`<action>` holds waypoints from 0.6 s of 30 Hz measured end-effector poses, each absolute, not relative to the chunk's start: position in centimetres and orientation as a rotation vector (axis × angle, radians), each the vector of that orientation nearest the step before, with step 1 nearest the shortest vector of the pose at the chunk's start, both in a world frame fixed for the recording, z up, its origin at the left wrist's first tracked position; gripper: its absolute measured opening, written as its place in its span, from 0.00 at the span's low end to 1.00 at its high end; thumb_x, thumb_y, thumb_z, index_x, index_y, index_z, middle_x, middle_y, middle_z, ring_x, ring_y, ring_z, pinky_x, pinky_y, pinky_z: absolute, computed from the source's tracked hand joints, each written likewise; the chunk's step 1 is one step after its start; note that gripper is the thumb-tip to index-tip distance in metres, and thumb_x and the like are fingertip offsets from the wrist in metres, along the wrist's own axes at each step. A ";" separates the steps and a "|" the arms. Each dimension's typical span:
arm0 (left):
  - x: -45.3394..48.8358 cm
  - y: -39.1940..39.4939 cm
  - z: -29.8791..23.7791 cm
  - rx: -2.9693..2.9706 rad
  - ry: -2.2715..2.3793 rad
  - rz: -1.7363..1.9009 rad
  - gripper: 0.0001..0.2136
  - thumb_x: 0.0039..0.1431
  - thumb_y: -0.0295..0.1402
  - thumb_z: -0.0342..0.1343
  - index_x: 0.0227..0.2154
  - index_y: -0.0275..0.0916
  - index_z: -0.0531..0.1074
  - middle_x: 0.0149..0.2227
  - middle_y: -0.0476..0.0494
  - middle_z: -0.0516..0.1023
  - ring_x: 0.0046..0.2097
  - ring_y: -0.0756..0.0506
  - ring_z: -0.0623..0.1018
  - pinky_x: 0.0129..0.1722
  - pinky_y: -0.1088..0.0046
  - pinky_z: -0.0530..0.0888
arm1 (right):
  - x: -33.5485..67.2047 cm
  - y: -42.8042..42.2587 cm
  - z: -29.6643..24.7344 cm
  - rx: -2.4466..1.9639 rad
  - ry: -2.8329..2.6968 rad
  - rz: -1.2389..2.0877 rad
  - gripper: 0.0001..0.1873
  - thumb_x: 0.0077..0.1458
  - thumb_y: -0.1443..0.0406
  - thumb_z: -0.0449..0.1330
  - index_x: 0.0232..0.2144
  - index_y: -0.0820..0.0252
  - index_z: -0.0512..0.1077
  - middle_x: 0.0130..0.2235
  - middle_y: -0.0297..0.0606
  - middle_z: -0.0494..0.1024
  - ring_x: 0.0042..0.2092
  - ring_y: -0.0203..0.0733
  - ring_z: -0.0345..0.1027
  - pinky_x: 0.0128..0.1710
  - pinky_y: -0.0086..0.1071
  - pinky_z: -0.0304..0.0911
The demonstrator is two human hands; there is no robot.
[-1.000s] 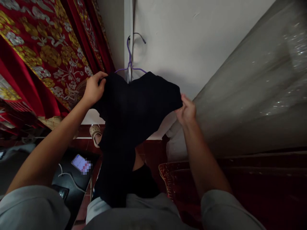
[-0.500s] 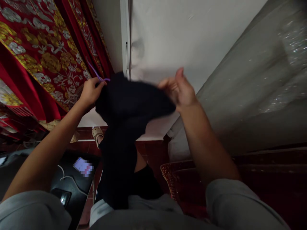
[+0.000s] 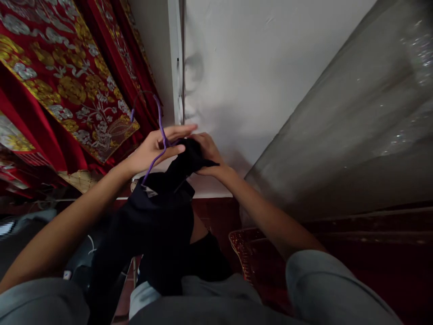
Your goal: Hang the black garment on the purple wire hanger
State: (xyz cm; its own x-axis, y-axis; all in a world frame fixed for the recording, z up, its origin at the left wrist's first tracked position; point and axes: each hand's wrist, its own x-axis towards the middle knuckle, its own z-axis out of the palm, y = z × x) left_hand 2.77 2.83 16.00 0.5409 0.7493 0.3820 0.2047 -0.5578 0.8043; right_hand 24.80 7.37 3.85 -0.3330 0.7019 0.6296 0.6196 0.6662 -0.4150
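A purple wire clothes hanger [image 3: 159, 110] stands hook-up, one arm running into the neck of a dark shirt [image 3: 145, 225]. My left hand [image 3: 157, 146] holds the hanger where its arms meet, with the fingers stretched forward and the thumb by the cloth. My right hand [image 3: 209, 151] is closed round a bunched part of the shirt, close to the left fingertips; its own fingertips are partly hidden by cloth. A pale label shows inside the collar. The rest of the shirt hangs down over my legs.
Red curtains [image 3: 71, 85] with gold and silver embroidery hang at the left. A white wall [image 3: 270, 58] faces me. Grey plastic sheeting [image 3: 338, 149] slopes along the right, above dark red cloth [image 3: 257, 257]. A black seat [image 3: 79, 253] with a cable is at lower left.
My right hand has moved left and down, and now grips bunched shirt cloth. My left hand has shifted right with the hanger, which now stands upright. The shirt now covers the phone.
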 end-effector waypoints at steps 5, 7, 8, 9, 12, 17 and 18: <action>-5.3 4.4 14.5 1.660 0.983 1.174 0.21 0.67 0.52 0.58 0.56 0.48 0.74 0.64 0.50 0.75 0.69 0.34 0.70 0.68 0.46 0.69 | 30.7 6.7 5.9 -1.257 -1.762 -0.175 0.49 0.42 0.63 0.69 0.67 0.59 0.60 0.59 0.53 0.69 0.61 0.65 0.63 0.65 0.59 0.57; -7.2 4.1 13.0 1.500 1.066 1.255 0.24 0.70 0.57 0.46 0.54 0.48 0.73 0.61 0.48 0.77 0.68 0.34 0.71 0.65 0.44 0.73 | 32.0 7.2 7.3 -1.369 -1.643 -0.188 0.50 0.43 0.62 0.71 0.67 0.62 0.60 0.59 0.57 0.67 0.62 0.68 0.61 0.65 0.61 0.55; -7.5 3.8 12.2 1.438 1.080 1.276 0.27 0.70 0.60 0.43 0.52 0.46 0.73 0.59 0.45 0.79 0.66 0.32 0.72 0.62 0.44 0.74 | 32.3 7.6 8.0 -1.403 -1.608 -0.185 0.50 0.44 0.61 0.71 0.67 0.62 0.60 0.59 0.58 0.66 0.62 0.69 0.60 0.65 0.62 0.54; -7.4 3.5 11.2 1.392 1.078 1.292 0.28 0.68 0.62 0.43 0.51 0.45 0.74 0.57 0.42 0.80 0.65 0.32 0.74 0.60 0.44 0.76 | 32.2 8.0 8.8 -1.424 -1.593 -0.180 0.49 0.44 0.61 0.71 0.67 0.62 0.60 0.59 0.58 0.65 0.63 0.69 0.60 0.65 0.63 0.53; -5.6 2.4 8.0 1.317 1.128 1.366 0.27 0.58 0.59 0.61 0.48 0.40 0.75 0.53 0.35 0.82 0.60 0.31 0.78 0.58 0.48 0.77 | 31.1 8.6 11.1 -1.419 -1.664 -0.178 0.45 0.47 0.60 0.71 0.65 0.58 0.61 0.58 0.55 0.66 0.63 0.68 0.59 0.64 0.65 0.53; -3.0 0.4 3.5 1.167 1.284 1.627 0.23 0.49 0.41 0.73 0.46 0.40 0.77 0.51 0.38 0.83 0.57 0.33 0.81 0.58 0.56 0.79 | 30.6 5.6 12.1 -1.349 -1.874 -0.201 0.48 0.45 0.62 0.70 0.67 0.53 0.60 0.60 0.51 0.65 0.64 0.69 0.58 0.64 0.66 0.54; -2.8 -0.3 2.8 1.107 1.281 1.643 0.21 0.50 0.40 0.72 0.45 0.40 0.78 0.50 0.39 0.83 0.55 0.34 0.82 0.56 0.58 0.80 | 31.0 4.8 11.7 -1.331 -1.893 -0.196 0.48 0.45 0.63 0.70 0.68 0.53 0.59 0.61 0.51 0.64 0.65 0.69 0.56 0.65 0.66 0.54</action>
State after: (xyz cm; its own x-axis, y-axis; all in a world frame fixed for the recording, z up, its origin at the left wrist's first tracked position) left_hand -2.81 -0.30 2.84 -0.3328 0.9265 0.1754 -0.0556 -0.2049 0.9772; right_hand 30.97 4.75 11.66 -0.1297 0.7245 0.6769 0.8479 0.4350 -0.3031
